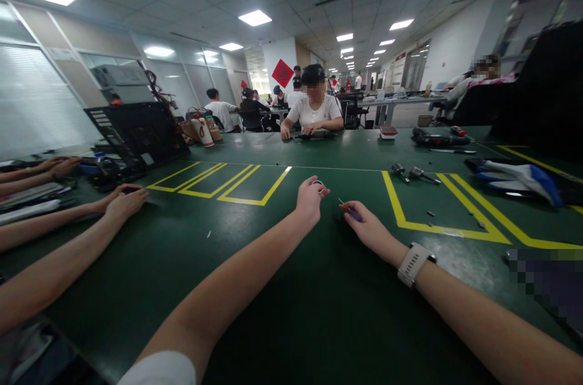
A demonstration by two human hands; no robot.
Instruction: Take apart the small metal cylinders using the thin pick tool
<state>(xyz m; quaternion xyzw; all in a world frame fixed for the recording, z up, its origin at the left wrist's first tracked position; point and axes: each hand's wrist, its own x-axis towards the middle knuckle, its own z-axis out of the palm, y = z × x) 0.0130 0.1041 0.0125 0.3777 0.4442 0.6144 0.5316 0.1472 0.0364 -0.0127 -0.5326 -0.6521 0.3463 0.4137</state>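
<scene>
Above the green table, my left hand (311, 201) is closed on a small round metal ring-like piece (319, 185), pinched at the fingertips. Its exact kind is too small to tell. My right hand (364, 224), with a light watch on the wrist, grips a small screwdriver (354, 214) by its purple handle. The thin shaft points up and left toward my left hand, with a gap between the two. Part of the handle is hidden by my fingers.
Yellow tape outlines (264, 203) mark the table (273, 288). At right lie metal tool bits (421, 175), several tiny parts (430, 213), blue-white gloves (523, 178) and a black power tool (439, 138). A co-worker's hands (127, 200) rest at left; another person (314, 109) sits opposite.
</scene>
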